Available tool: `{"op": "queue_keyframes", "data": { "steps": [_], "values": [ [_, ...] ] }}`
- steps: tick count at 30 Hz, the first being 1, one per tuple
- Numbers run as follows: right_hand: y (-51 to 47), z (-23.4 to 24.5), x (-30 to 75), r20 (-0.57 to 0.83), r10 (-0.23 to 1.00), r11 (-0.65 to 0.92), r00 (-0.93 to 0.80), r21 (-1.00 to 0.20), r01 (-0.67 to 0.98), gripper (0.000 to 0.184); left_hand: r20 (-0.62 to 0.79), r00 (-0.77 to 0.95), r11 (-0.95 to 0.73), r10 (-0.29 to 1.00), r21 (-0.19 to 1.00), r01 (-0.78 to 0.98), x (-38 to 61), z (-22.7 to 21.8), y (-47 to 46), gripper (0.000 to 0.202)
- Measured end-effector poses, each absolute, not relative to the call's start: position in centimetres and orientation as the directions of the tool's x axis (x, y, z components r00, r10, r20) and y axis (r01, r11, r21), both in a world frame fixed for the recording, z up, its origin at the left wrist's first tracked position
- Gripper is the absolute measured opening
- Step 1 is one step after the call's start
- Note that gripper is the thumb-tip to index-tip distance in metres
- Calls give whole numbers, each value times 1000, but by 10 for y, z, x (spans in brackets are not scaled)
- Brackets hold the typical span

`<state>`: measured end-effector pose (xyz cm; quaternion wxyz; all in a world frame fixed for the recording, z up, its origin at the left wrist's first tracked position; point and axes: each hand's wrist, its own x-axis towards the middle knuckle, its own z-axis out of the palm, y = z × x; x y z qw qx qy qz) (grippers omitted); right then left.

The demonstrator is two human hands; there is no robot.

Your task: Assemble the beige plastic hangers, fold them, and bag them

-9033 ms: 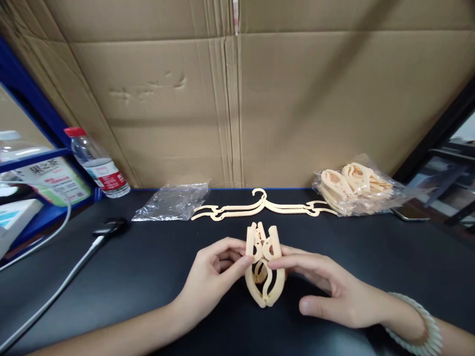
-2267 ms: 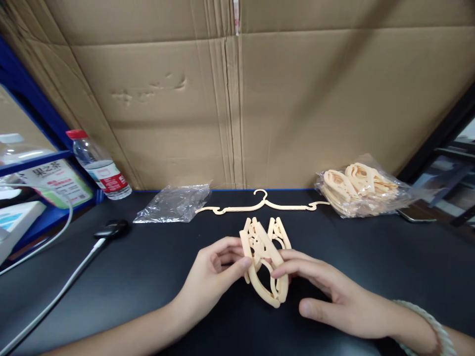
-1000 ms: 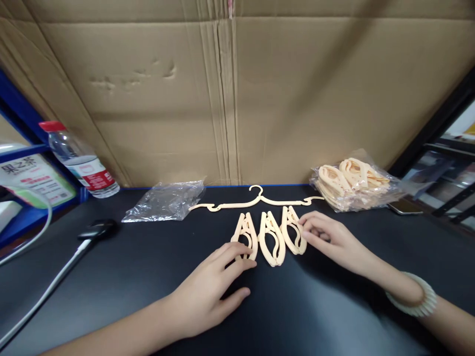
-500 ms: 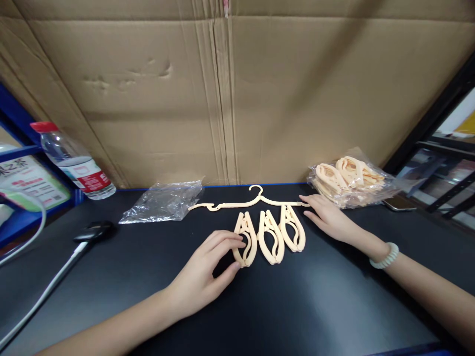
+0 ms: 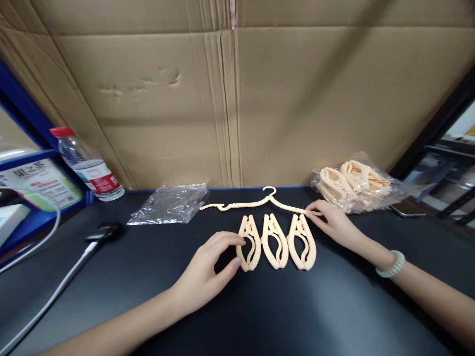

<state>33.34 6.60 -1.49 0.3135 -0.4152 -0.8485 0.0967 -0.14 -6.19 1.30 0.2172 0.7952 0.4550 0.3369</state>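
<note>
Three cream folding hangers lie folded side by side on the dark table: a left one (image 5: 255, 244), a middle one (image 5: 284, 244) and a right one (image 5: 311, 245). My left hand (image 5: 208, 272) rests at the left one, thumb and fingers apart, fingertips touching its outer edge. Behind them an unfolded hanger (image 5: 252, 203) lies spread out, its hook pointing to the back. Between thumb and fingers my right hand (image 5: 336, 222) pinches the right arm end of this unfolded hanger. That tip is partly covered by the fingers.
A clear bag of folded hangers (image 5: 352, 183) sits at the back right, beside a phone (image 5: 408, 209). An empty plastic bag (image 5: 168, 203), a bottle (image 5: 94, 170) and a black device (image 5: 104, 231) with a white cable are on the left. Cardboard (image 5: 156, 123) stands behind.
The right folded hanger now sits lower, level with the other two. My right hand has closed on the unfolded hanger's arm end, which slopes down more. The view has shifted slightly.
</note>
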Motion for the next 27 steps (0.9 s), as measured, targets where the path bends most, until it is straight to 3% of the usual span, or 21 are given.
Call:
{"op": "queue_keyframes", "data": {
  "steps": [4, 8, 14, 20, 23, 27],
  "values": [
    [65, -15, 333, 471, 793, 601, -387, -493, 629, 22, 278, 216, -351, 936, 776, 524, -2, 12, -56, 20],
    [63, -14, 331, 503, 787, 603, -357, -511, 612, 22, 183, 65, -194, 981, 922, 334, -5, 12, -48, 23],
    [53, -11, 328, 566, 752, 636, -338, -488, 598, 16, 34, -89, -26, 995, 996, 87, -10, 10, -44, 42],
    [42, -2, 327, 666, 641, 716, -382, -339, 610, 7, 76, -169, -88, 983, 994, -59, -7, 9, -46, 64],
    [36, 3, 326, 695, 581, 747, -423, -249, 617, 7, 168, -184, -172, 968, 985, -3, -4, 13, -49, 63],
    [29, 8, 323, 726, 511, 774, -461, -155, 614, 7, 231, -33, -226, 972, 967, 121, -2, 15, -55, 68]
  ]
}}
